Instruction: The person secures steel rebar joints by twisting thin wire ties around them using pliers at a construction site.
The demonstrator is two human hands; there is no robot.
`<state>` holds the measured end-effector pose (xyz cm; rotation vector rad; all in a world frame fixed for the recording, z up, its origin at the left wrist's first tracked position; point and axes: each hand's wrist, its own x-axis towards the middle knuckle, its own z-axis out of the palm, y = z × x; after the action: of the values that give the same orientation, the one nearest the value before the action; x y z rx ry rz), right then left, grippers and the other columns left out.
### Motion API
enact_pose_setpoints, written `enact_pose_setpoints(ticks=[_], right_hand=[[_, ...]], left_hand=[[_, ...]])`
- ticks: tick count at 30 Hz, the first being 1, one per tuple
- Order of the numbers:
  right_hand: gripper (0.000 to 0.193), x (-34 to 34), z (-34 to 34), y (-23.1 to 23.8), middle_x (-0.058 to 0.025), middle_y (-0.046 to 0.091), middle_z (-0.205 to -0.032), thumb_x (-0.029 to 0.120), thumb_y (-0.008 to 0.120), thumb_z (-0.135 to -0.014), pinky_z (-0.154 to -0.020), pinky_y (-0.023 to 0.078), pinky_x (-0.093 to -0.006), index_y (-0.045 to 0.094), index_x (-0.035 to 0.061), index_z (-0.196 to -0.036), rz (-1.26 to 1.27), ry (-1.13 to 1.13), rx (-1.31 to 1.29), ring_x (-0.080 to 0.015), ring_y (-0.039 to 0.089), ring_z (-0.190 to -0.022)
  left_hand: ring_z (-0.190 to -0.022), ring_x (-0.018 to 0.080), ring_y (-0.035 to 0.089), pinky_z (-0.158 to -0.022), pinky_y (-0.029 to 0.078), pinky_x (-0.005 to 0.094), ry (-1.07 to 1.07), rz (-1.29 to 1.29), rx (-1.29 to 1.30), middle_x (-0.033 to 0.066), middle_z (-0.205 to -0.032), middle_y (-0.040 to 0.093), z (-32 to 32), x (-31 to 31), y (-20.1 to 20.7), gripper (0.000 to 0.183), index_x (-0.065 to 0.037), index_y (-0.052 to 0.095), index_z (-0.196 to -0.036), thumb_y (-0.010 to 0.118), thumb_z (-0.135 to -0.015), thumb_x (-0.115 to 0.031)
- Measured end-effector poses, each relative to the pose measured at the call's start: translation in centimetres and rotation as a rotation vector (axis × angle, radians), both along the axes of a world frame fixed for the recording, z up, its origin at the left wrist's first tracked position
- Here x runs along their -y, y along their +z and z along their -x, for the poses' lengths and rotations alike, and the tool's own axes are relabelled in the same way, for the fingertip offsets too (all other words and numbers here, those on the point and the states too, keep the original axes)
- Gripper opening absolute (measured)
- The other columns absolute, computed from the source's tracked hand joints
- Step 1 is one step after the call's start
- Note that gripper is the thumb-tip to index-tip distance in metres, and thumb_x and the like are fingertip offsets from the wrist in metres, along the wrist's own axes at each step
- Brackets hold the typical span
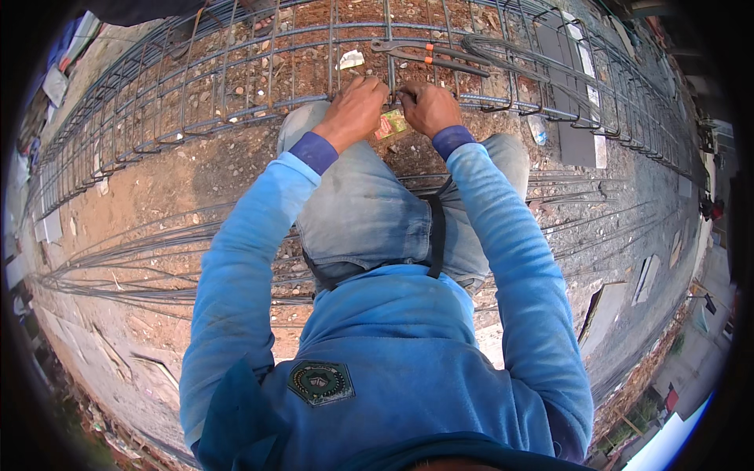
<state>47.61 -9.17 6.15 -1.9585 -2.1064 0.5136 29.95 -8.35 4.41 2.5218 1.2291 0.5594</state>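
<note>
My left hand [355,111] and my right hand [432,108] meet at the near long bar of a rebar cage [302,100], one on each side of an upright steel stirrup [389,67]. The fingers of both are bent and pinched close to where the bars cross. Whatever they grip is too small to make out. Just beyond them, a pair of long-handled nippers [452,64] with orange bands rests across the cage. To its right lies a bundle of looped thin wire [514,56]. A crumpled green and red packet [390,124] sits below my hands.
The cage curves across the far side from left to right. Loose long rods [149,243] lie on the ground on both sides of my legs. A grey board [577,125] is under the cage at right. Scrap pieces [603,308] and stones are scattered about.
</note>
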Motion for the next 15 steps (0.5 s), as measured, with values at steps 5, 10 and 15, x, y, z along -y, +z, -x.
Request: enact_pose_setpoints(ticks=[5, 10, 15], right_hand=[[0.022, -1.1, 0.0, 0.3, -0.0185, 0.068, -0.089, 0.028, 0.059, -0.081, -0.078, 0.051, -0.0470, 0.071, 0.0125, -0.092, 0.003, -0.082, 0.017, -0.0375, 0.065, -0.084], [0.022, -1.5, -0.1, -0.3, -0.0183, 0.068, -0.086, 0.029, 0.061, -0.082, -0.076, 0.051, -0.0473, 0.070, 0.0121, -0.091, -0.016, -0.042, -0.017, -0.0371, 0.065, -0.082], [0.022, 0.7, 0.4, -1.6, -0.0153, 0.069, -0.083, 0.031, 0.066, -0.083, -0.069, 0.053, -0.0432, 0.071, 0.0112, -0.091, -0.089, -0.043, -0.147, -0.0347, 0.066, -0.075]], left_hand=[[-0.093, 0.0354, 0.055, -0.083, 0.043, 0.0450, -0.033, 0.005, -0.030, 0.0175, -0.093, 0.057, -0.3, 0.0, 0.8, 0.010, -0.001, 0.057, -0.091, 0.054, -0.083, -0.007], [-0.093, 0.0350, 0.058, -0.082, 0.043, 0.0472, 0.017, -0.021, -0.094, 0.0151, -0.090, 0.060, -0.4, -0.2, 0.9, 0.014, -0.004, 0.060, -0.094, 0.055, -0.086, -0.014], [-0.096, 0.0338, 0.059, -0.082, 0.044, 0.0480, 0.090, 0.092, -0.124, 0.0126, -0.101, 0.062, 0.0, -3.0, 0.3, 0.018, -0.008, 0.065, -0.097, 0.055, -0.088, -0.019]])
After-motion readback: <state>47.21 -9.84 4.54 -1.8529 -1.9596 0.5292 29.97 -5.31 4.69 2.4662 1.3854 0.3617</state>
